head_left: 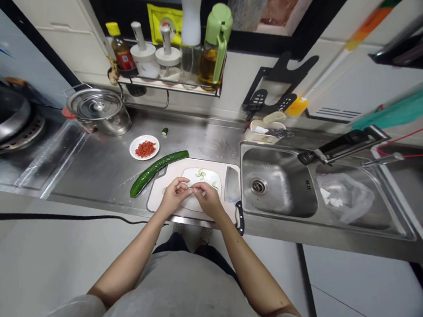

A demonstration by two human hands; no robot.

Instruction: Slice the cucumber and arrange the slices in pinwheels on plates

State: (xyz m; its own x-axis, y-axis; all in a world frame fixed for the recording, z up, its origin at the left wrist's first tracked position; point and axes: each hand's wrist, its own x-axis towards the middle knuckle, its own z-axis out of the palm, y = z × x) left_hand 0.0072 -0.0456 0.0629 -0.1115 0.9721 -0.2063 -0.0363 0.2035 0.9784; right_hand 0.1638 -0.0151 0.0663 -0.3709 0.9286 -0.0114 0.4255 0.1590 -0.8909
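Head cam, looking down: both my hands meet over the white plate (215, 177), which sits on the cutting board (156, 199) at the counter's front edge. L hand (174, 192) & R hand (208, 198) are curled, fingertips pinched together on a thin cucumber slice (193, 190) held betw. them just above the plate's near half; the slice is small, so I can't tell exactly which fingers grip it. A few more pale slices lie on the plate's far part. The cleaver (232, 184) lies flat on the board's R side, just beside my R hand, black handle toward me. A whole cucumber (156, 170) lies diagonally, its far end on the board's L corner, near end on the steel counter. Behind it: small dish of red berries (144, 148), a cut cucumber end (165, 131), lidded pot (99, 108). Sink (277, 204) is to the R of the board.
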